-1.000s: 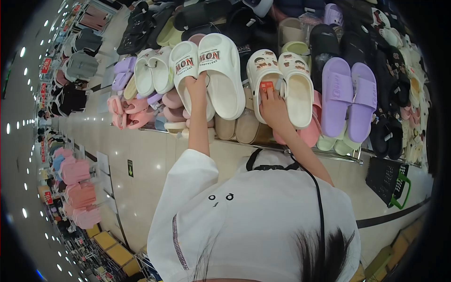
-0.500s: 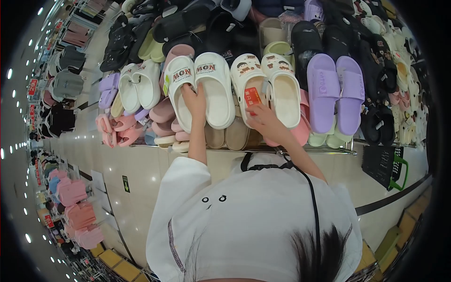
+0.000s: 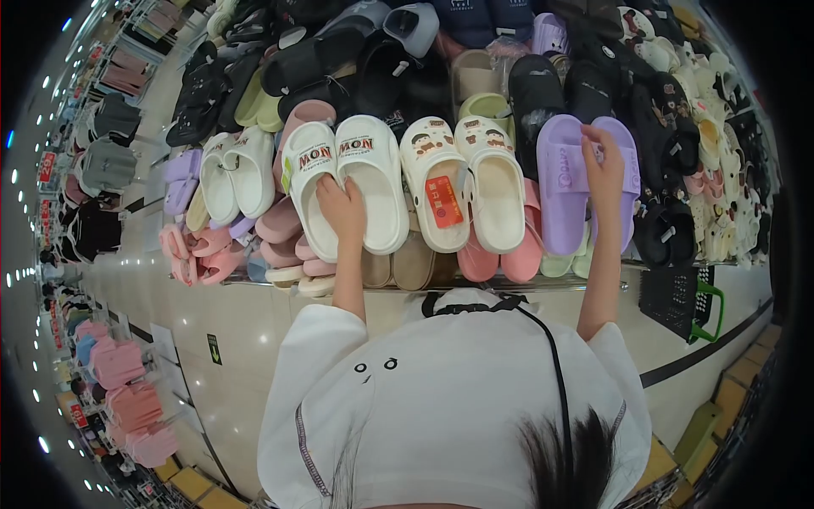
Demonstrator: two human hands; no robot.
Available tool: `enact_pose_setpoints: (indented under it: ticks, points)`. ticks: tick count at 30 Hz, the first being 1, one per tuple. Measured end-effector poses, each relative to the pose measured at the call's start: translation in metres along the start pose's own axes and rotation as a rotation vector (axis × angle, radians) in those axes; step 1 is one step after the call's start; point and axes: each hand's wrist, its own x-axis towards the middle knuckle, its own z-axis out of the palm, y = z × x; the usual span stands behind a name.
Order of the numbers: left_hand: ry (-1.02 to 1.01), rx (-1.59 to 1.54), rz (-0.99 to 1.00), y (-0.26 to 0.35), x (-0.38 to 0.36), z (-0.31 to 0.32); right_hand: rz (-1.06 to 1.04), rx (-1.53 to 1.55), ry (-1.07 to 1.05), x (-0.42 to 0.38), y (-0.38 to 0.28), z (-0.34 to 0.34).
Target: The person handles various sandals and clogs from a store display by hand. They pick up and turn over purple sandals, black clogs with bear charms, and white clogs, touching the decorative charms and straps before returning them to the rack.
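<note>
Since half a second earlier, the right hand (image 3: 604, 161) had been shifted right from the tagged cream clogs (image 3: 462, 182) onto the purple slides (image 3: 585, 182), fingers spread, while the white slides (image 3: 343, 182) were gripped by the left hand (image 3: 342, 208).

Single head-worn view, looking down and forward, close over slipper display (image 3: 475, 170), fisheye edges
</note>
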Motion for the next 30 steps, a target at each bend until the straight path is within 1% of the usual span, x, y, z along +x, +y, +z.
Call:
enact_pose_setpoints:
  ticks: [2,4,5,7,9,10,11,12,13,15,16,18,19,20,22,23,24,26,27,29,30]
  points:
    - [-0.007,0.001,-0.006,0.000,0.000,0.000,0.030,0.028,-0.003,0.007,-0.001,0.003]
    - [0.017,0.007,0.016,-0.002,-0.001,0.001,0.115,0.115,0.253,0.008,-0.007,0.006]
    - [0.019,0.007,0.011,-0.002,-0.001,0.001,0.111,0.115,0.250,0.002,0.000,0.009]
    - [0.015,0.018,-0.008,-0.002,-0.001,0.001,0.142,0.168,0.748,-0.022,0.026,0.018]
    - [0.020,0.015,-0.008,0.002,-0.001,0.000,0.078,0.038,0.838,-0.043,0.038,0.013]
    - [0.015,0.011,-0.008,0.002,-0.001,-0.001,0.078,0.040,0.840,-0.052,0.042,0.009]
    - [0.015,0.010,-0.007,0.001,0.000,0.000,0.117,-0.030,0.842,-0.059,0.046,0.004]
    - [0.041,0.007,0.015,-0.001,0.000,0.002,0.157,-0.102,0.841,-0.068,0.051,0.000]
    - [0.064,0.005,0.036,-0.002,-0.002,0.004,0.159,-0.108,0.838,-0.079,0.060,-0.004]
    - [0.065,0.007,0.039,-0.001,-0.003,0.003,0.340,-0.082,0.779,-0.102,0.085,-0.005]
    - [0.072,0.012,0.047,-0.001,-0.002,0.002,0.343,-0.087,0.776,-0.110,0.096,-0.006]
    - [0.073,-0.001,0.048,-0.001,-0.002,0.002,0.338,-0.164,0.342,-0.116,0.094,-0.008]
    - [0.078,-0.013,0.049,-0.001,-0.002,0.003,0.259,-0.371,0.252,-0.119,0.092,-0.007]
    - [0.072,-0.009,0.046,-0.001,-0.002,0.003,0.263,-0.372,0.246,-0.114,0.079,-0.005]
    - [0.059,-0.014,0.041,-0.002,-0.001,0.002,0.328,-0.439,0.165,-0.098,0.063,0.000]
    - [0.055,-0.010,0.040,-0.002,-0.001,0.002,0.428,-0.420,0.084,-0.089,0.066,0.000]
    - [0.060,-0.017,0.040,-0.002,0.000,0.003,0.431,-0.420,0.080,-0.080,0.077,0.006]
    - [0.057,-0.018,0.041,-0.003,-0.001,0.002,0.149,-0.311,0.295,-0.070,0.096,0.019]
    - [0.058,-0.025,0.041,-0.002,-0.001,0.002,0.155,-0.312,0.292,-0.067,0.089,0.019]
    - [0.058,-0.031,0.041,-0.002,-0.001,0.002,0.282,-0.237,0.307,-0.059,0.075,0.016]
    - [0.062,-0.034,0.040,-0.002,-0.001,0.003,0.285,-0.236,0.307,-0.058,0.076,0.015]
